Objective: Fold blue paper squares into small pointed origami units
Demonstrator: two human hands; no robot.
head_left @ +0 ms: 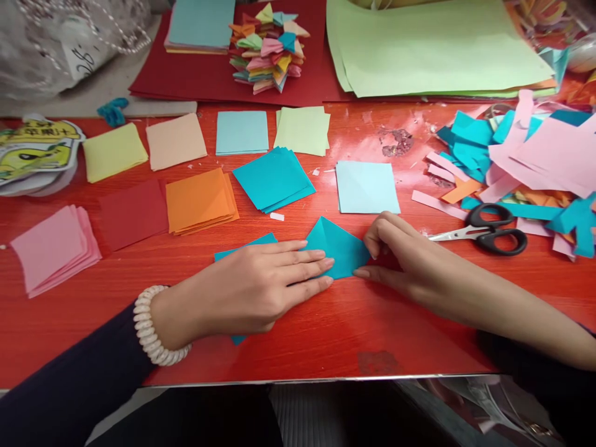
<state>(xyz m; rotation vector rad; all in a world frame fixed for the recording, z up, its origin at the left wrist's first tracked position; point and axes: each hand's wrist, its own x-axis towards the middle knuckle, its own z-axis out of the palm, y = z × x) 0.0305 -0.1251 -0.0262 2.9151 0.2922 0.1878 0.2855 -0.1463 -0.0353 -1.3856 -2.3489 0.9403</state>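
Near the table's front edge lies a folded blue paper sheet (pixel 339 249) with a peak pointing away from me. My left hand (pixel 261 279) rests flat over its left side, fingers stretched out. At the right corner, my right hand (pixel 395 251) pinches the sheet between thumb and curled fingers. More blue paper (pixel 261 241) sticks out from under my left hand, mostly hidden by it. Just beyond is a stack of blue squares (pixel 274 180), with a pale blue stack (pixel 367 187) to its right. Black-handled scissors (pixel 482 231) lie right of my right hand.
Orange (pixel 200 202), red (pixel 134 214) and pink (pixel 56 248) square stacks lie to the left. Paper scraps (pixel 535 161) heap up at the right. At the back stand a colourful folded-paper piece (pixel 270 53) and large green sheets (pixel 442 49).
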